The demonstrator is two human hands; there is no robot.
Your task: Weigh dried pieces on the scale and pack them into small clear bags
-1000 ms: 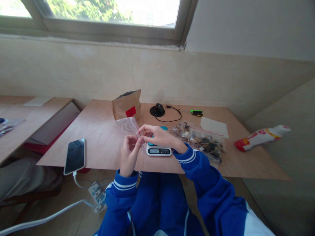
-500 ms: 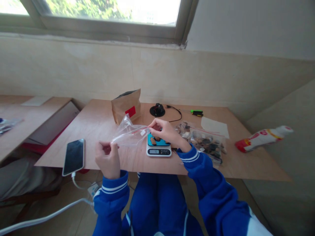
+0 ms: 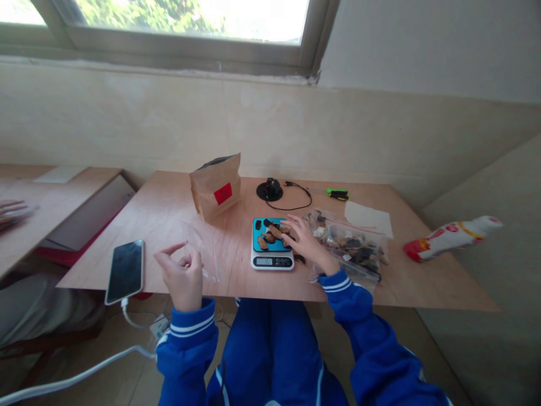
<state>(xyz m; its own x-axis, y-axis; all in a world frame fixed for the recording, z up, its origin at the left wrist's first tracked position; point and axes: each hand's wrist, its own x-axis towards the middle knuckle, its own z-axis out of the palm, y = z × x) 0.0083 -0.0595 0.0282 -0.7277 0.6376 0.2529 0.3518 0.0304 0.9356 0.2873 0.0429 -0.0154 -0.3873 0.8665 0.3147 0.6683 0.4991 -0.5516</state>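
Observation:
My left hand is curled at the table's front left, closed on a clear plastic zip bag that hangs loosely beside its fingers. The exact pinch point is hard to make out. My right hand is open over the right edge of a small white kitchen scale with a blue top, its fingertips at the pieces there. Several brown and black irregular pieces lie on the scale; their kind is unclear. The scale's display is lit. By my right wrist rests a filled clear bag of similar pieces.
A brown paper pouch with a red label stands behind. Nearby are a black round-based device with a cable, screwdrivers, white paper, a tilted bottle and a charging phone. Another person's hand shows at the neighbouring table.
My right hand has let go of the plastic bag and moved right and down to the scale, opening its fingers. The bag has dropped towards my left hand, uncovering the pieces.

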